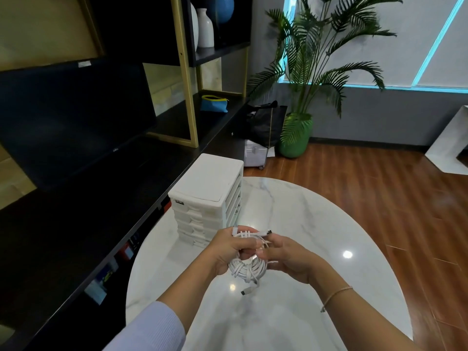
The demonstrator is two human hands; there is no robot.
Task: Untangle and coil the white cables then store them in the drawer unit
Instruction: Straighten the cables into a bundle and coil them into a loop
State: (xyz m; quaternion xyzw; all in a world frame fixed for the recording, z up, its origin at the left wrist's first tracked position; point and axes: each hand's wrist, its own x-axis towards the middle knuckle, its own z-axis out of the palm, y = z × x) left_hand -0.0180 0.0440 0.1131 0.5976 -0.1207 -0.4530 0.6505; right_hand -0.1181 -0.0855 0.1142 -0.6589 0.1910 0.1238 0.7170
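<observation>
- The left hand (229, 249) has its fingers curled round a bundle of white cables (249, 268), gripping the upper part where turns of cord are wrapped across the loops.
- The right hand (286, 259) pinches the bundle's right side between thumb and fingers, steadying the coil.
- The bundle is held in the air above the marble table (316, 224), just in front of the white drawer unit (207, 198), whose drawers all look closed.
- One plug (267, 233) sticks out at the top right of the bundle; another plug (247, 292) dangles loose below it.
- Risk, as I judge it: the dangling end could unwind the coil if either grip slackens, since that tail is not tucked in.
- Both hands are busy, so opening a drawer means letting go with one; the loops might then spring apart or snag on the drawer edge.
- A small dark label (178, 202) sits at the drawer unit's top front corner; its writing is too small to read.
- The dark monitor (76, 117) on the left bears a small logo on its lower edge, which I cannot read with certainty.
</observation>
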